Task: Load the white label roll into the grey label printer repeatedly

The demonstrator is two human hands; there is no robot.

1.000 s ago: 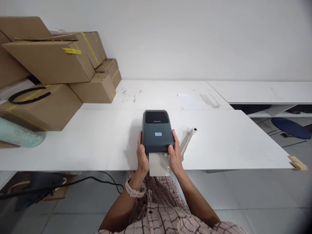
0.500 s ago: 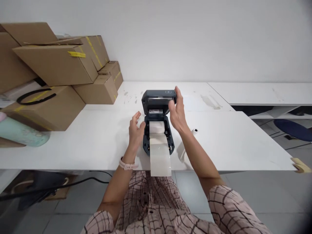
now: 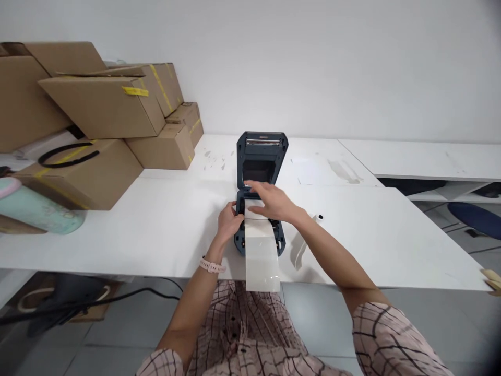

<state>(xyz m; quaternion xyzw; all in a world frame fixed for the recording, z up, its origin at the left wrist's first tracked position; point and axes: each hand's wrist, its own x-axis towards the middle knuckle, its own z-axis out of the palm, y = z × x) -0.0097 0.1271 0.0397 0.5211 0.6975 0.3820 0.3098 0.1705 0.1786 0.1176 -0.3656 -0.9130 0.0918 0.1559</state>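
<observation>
A dark blue label printer stands on the white table with its lid raised. Inside it lies a white label roll, and a pale label strip runs from the roll over the table's front edge. My left hand touches the printer's left side, fingers at the rim and thumb near the roll. Over the roll reaches my right hand, its fingers apart and holding nothing; it hides part of the roll and the hinge area.
Cardboard boxes are stacked at the left, with a mint bottle before them. Right of the printer lies a small roll with a loose strip. A blue stool stands beyond the table at right.
The lid now stands further open. My right hand has left it and come down over the roll. My left hand has moved onto the printer's left side.
</observation>
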